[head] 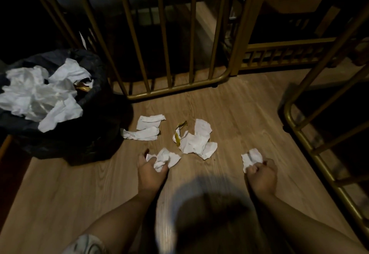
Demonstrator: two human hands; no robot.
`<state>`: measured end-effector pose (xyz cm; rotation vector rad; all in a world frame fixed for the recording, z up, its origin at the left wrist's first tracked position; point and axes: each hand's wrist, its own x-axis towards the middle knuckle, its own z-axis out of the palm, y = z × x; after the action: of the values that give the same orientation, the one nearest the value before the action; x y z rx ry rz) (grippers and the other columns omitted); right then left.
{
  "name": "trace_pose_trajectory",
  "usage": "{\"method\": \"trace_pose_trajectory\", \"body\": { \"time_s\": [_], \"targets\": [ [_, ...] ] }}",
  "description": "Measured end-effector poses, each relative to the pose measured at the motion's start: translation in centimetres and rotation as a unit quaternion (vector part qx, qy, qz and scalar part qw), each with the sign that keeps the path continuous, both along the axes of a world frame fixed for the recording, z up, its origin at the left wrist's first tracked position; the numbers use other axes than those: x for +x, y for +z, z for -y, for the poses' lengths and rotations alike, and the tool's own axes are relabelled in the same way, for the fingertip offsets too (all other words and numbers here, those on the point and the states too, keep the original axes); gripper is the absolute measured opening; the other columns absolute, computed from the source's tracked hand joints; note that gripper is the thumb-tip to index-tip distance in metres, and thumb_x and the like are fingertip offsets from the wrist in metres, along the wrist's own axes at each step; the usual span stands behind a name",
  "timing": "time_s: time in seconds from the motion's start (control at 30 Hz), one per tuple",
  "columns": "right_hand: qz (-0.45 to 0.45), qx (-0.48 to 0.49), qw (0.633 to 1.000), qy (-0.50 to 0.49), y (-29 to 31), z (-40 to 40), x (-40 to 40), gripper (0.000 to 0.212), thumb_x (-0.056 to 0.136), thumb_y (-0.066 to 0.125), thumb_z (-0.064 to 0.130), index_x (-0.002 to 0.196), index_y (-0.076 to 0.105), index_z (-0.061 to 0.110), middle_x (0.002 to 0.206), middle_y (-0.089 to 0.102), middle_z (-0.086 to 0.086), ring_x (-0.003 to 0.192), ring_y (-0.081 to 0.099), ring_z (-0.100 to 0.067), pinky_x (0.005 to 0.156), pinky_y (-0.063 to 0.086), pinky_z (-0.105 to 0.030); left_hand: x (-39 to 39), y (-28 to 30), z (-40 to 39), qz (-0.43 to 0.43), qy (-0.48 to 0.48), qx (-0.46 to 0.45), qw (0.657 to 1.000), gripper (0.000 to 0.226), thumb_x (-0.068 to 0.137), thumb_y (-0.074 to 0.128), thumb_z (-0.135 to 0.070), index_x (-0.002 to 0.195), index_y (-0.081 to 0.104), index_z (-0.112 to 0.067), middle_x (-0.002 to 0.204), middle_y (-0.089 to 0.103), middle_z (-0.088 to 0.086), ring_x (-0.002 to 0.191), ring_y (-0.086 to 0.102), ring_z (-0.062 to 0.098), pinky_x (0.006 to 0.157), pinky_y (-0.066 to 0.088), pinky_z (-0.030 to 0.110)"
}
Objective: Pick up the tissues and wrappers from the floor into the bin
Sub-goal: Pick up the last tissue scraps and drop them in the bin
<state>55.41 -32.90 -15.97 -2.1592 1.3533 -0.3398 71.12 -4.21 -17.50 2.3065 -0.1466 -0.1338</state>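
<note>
Nearest, both forearms reaching down over the wood floor (229, 98), a blurred dark shape between them too vague to name. Left hand (152, 172) closed around a crumpled tissue (166, 159), white folds bulging out between the fingers. Right hand (262, 176) clenched on a smaller tissue scrap (250, 159), its free end poking up past the knuckles. Both wads apparently lifted or just lifting from the boards; contact with the floor hard to judge.

Beyond the hands, more litter lying loose, all to the right of the bin (65, 134): a cluster of torn tissue pieces (196, 141) with a yellow wrapper (178, 134) touching its near-bin edge, and closer to the bin, two flat tissue strips (145, 128), the lower one almost at the bin's base.

Farther left, the bin itself, lined with a black bag and already heaped with white tissues (40, 94), a glint of gold wrapper among them. Behind the bin and litter, a brass-coloured metal railing (159, 34).

Step in hand, by judgement: gathering, a load in each fist, not yet dropped. Next move: carry both fists left over the bin's rim and open them well above the heap, since a pile that full could shed pieces back onto the floor. Then back for the wrapper, the cluster and the strips.
</note>
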Motion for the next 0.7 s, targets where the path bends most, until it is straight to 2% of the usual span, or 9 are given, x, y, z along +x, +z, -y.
{"method": "trace_pose_trajectory", "body": {
  "time_s": [0.1, 0.17, 0.2, 0.33, 0.43, 0.5, 0.57, 0.63, 0.7],
  "targets": [
    [0.042, -0.008, 0.993, 0.112, 0.4, -0.6, 0.6, 0.025, 0.087, 0.055, 0.002, 0.107, 0.067, 0.011, 0.119, 0.065, -0.001, 0.101, 0.059, -0.017, 0.089, 0.044, -0.025, -0.1, 0.2, -0.2, -0.004, 0.029, -0.007, 1.000, 0.043, 0.079, 0.076, -0.023, 0.117, 0.064, -0.006, 0.145, 0.038, 0.015, 0.125, 0.049, 0.029, 0.102, 0.043, 0.032],
    [0.067, 0.042, 0.992, 0.100, 0.9, -1.3, 1.9, 0.021, 0.084, 0.053, -0.003, 0.094, 0.062, 0.013, 0.107, 0.068, -0.007, 0.091, 0.062, -0.021, 0.083, 0.051, -0.032, 0.0, 0.9, 0.1, -0.013, 0.047, -0.041, 0.998, 0.048, 0.079, 0.074, -0.011, 0.123, 0.056, -0.006, 0.126, 0.055, 0.015, 0.110, 0.058, 0.029, 0.089, 0.044, 0.027],
    [0.074, 0.062, 0.992, 0.087, 1.4, -2.0, 2.7, 0.022, 0.083, 0.051, -0.003, 0.094, 0.057, 0.015, 0.101, 0.066, -0.008, 0.086, 0.061, -0.023, 0.078, 0.053, -0.036, 0.1, 1.3, 0.3, -0.020, 0.054, -0.065, 0.996, 0.048, 0.079, 0.072, -0.006, 0.123, 0.054, -0.008, 0.116, 0.062, 0.011, 0.102, 0.061, 0.026, 0.084, 0.043, 0.026],
    [0.140, 0.087, 0.978, 0.125, 3.0, -4.5, 5.7, 0.041, 0.085, 0.046, -0.002, 0.118, 0.056, 0.019, 0.101, 0.063, -0.001, 0.088, 0.060, -0.022, 0.076, 0.052, -0.034, 0.7, 2.6, 1.2, -0.039, 0.075, -0.118, 0.989, 0.051, 0.081, 0.066, 0.001, 0.129, 0.052, -0.013, 0.107, 0.062, -0.002, 0.094, 0.059, 0.014, 0.082, 0.043, 0.022],
    [0.168, 0.086, 0.966, 0.177, 3.6, -6.0, 7.6, 0.029, 0.090, 0.043, 0.005, 0.096, 0.069, 0.015, 0.085, 0.067, -0.001, 0.077, 0.062, -0.018, 0.069, 0.054, -0.035, 1.4, 3.0, 1.7, -0.026, 0.079, -0.140, 0.987, 0.037, 0.085, 0.065, -0.004, 0.120, 0.060, -0.013, 0.101, 0.066, -0.002, 0.091, 0.062, 0.015, 0.080, 0.048, 0.025],
    [0.188, 0.069, 0.959, 0.202, 3.9, -6.7, 8.6, 0.030, 0.091, 0.045, 0.021, 0.070, 0.065, 0.015, 0.071, 0.062, -0.001, 0.067, 0.058, -0.018, 0.062, 0.052, -0.038, 1.9, 3.1, 1.8, -0.010, 0.075, -0.145, 0.987, 0.023, 0.086, 0.063, -0.007, 0.108, 0.066, -0.011, 0.095, 0.070, 0.002, 0.087, 0.065, 0.018, 0.076, 0.051, 0.025],
    [0.186, 0.044, 0.959, 0.211, 4.1, -7.3, 9.8, 0.042, 0.091, 0.053, 0.038, 0.057, 0.056, 0.013, 0.063, 0.054, 0.000, 0.061, 0.053, -0.019, 0.055, 0.044, -0.032, 2.2, 3.2, 1.8, 0.003, 0.073, -0.140, 0.987, 0.010, 0.086, 0.064, -0.008, 0.094, 0.070, -0.008, 0.086, 0.070, 0.004, 0.082, 0.066, 0.021, 0.068, 0.047, 0.016],
    [0.154, -0.012, 0.963, 0.222, 4.2, -7.4, 11.1, 0.045, 0.087, 0.061, 0.046, 0.057, 0.057, 0.014, 0.071, 0.053, 0.003, 0.062, 0.052, -0.013, 0.053, 0.039, -0.025, 2.3, 3.3, 1.7, 0.016, 0.066, -0.143, 0.987, 0.005, 0.085, 0.069, -0.012, 0.088, 0.072, -0.010, 0.083, 0.071, 0.002, 0.079, 0.066, 0.017, 0.063, 0.044, 0.008],
    [0.126, -0.046, 0.957, 0.258, 3.8, -7.2, 12.4, 0.036, 0.087, 0.065, 0.039, 0.066, 0.066, 0.010, 0.088, 0.055, 0.002, 0.075, 0.054, -0.011, 0.061, 0.039, -0.022, 2.4, 3.4, 1.5, 0.016, 0.058, -0.148, 0.987, 0.006, 0.084, 0.072, -0.019, 0.087, 0.072, -0.014, 0.082, 0.071, -0.003, 0.078, 0.066, 0.011, 0.063, 0.047, 0.011]
  ]
}}
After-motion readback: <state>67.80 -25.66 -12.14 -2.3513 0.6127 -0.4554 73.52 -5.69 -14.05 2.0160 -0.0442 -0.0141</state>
